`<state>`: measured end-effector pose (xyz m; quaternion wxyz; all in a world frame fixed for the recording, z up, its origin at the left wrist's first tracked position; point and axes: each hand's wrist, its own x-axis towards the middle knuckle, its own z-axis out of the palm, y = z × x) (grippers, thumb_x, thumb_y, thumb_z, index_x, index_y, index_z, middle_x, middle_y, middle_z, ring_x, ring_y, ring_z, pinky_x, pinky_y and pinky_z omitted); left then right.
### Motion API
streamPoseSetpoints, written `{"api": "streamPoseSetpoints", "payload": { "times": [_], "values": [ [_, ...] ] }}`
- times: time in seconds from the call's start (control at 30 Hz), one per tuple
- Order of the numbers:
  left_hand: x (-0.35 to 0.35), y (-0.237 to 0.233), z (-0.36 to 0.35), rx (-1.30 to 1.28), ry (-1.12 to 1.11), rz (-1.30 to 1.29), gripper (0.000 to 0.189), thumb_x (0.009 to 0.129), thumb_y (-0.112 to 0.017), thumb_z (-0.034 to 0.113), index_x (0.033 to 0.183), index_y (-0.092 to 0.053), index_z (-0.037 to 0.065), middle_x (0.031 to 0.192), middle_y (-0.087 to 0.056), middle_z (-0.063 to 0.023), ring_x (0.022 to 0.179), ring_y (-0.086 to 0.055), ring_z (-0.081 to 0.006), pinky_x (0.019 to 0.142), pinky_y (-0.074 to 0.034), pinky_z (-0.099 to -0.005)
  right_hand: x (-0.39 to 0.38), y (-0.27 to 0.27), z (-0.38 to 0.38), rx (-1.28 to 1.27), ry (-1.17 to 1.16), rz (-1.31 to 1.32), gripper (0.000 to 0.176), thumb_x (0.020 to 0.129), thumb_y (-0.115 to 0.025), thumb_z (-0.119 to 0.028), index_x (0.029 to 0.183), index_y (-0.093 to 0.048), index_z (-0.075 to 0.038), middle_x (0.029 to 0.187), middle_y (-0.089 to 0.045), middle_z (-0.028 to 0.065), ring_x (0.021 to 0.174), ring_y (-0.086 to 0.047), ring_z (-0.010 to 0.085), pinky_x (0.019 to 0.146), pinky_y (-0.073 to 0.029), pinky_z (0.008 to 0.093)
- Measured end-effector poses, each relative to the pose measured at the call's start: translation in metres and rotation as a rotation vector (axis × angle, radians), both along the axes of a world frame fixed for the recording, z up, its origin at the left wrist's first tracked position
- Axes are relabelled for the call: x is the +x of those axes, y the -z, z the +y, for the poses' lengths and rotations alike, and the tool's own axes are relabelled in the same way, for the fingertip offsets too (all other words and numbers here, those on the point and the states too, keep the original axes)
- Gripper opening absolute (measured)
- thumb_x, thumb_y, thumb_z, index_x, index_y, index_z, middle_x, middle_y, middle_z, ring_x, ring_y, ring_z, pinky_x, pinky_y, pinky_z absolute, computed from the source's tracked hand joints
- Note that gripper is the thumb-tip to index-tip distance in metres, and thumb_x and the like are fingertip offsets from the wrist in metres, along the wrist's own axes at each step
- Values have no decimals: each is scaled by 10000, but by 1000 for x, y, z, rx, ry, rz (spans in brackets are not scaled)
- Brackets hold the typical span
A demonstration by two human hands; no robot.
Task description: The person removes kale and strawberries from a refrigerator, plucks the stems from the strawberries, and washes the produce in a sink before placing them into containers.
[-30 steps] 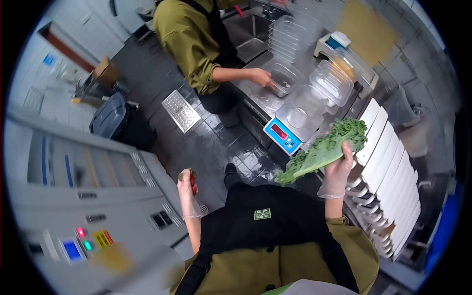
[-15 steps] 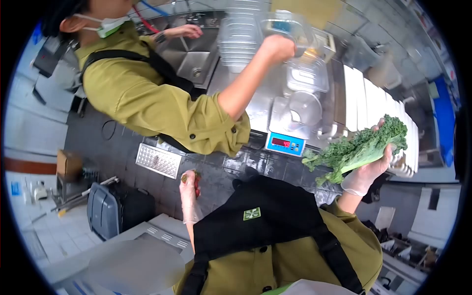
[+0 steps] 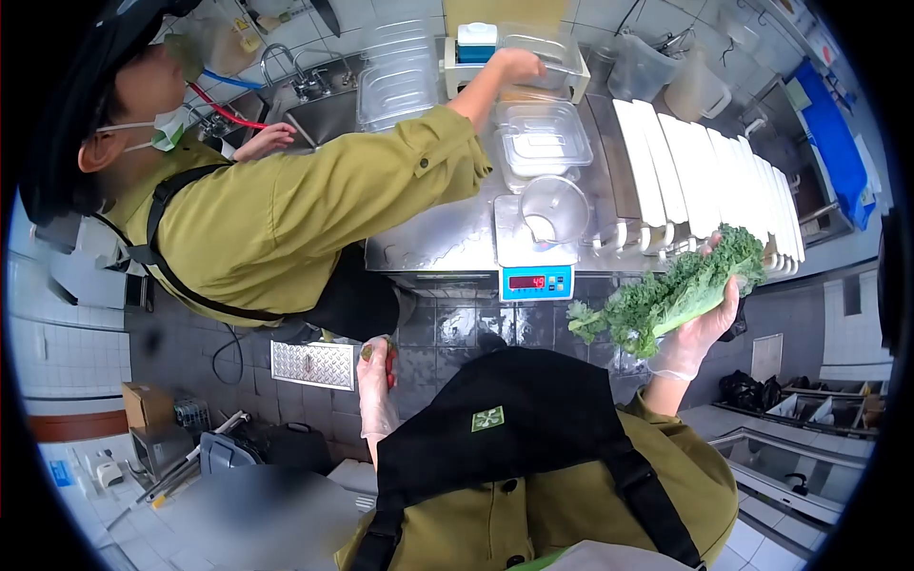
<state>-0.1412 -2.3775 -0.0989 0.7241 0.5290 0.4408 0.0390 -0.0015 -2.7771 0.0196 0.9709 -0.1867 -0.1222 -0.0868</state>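
In my gloved right hand (image 3: 697, 338) lies a long bunch of curly kale (image 3: 681, 295); the fingers are closed round its pale stem end and its frilly leaves spread to the left. My gloved left hand (image 3: 374, 381) hangs low by my apron, closed on small red and green produce (image 3: 389, 364), mostly hidden by the fingers. Ahead of me, a digital scale (image 3: 536, 283) with lit red digits stands at the counter's front edge. A clear round container (image 3: 554, 211) rests on its plate. Neither hand touches the scale.
A co-worker (image 3: 286, 228) stands at the left, one arm stretched across the steel counter (image 3: 428, 228) to a clear lid (image 3: 543, 52). Stacked clear tubs (image 3: 398, 86) and lidded containers (image 3: 545, 138) stand behind the scale. White upright boards (image 3: 681, 167) line the right side.
My view has shifted, and more of the counter shows. The co-worker's reaching hand and the clear lid have moved toward the back. I still hold the kale and the red produce.
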Motion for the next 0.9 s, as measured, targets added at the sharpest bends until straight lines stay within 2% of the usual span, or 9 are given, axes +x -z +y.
{"api": "streamPoseSetpoints", "payload": {
  "times": [0.37,0.73,0.8,0.9],
  "values": [
    [-4,7,-17,-28,59,71,178,848,-611,326,876,-586,152,638,-519,46,421,-328,-27,373,-250,-175,26,-5,-1,-79,-2,34,551,848,-493,-139,1343,-301,7,1310,-419,175,1086,-508,283,923,-454,450],
    [-9,2,-23,-211,-16,-52,273,863,-584,342,945,-543,84,662,-511,4,459,-393,-69,398,-296,-202,76,-16,31,-25,-196,-12,533,857,-498,-139,1344,-317,-18,1303,-425,185,1106,-504,287,935,-443,447],
    [-10,-5,-24,-246,-12,-71,268,867,-578,334,948,-544,81,651,-493,10,473,-404,-66,408,-304,-200,90,-25,35,-172,-104,0,518,868,-481,-170,1332,-323,-3,1302,-429,183,1113,-504,267,944,-436,427],
    [-7,-15,-24,-269,-13,-71,263,873,-567,324,964,-545,78,642,-476,16,485,-413,-61,421,-310,-196,129,-61,52,-260,-217,8,500,875,-464,-150,1327,-324,10,1309,-431,181,1145,-489,259,961,-419,418]
  ]
}}
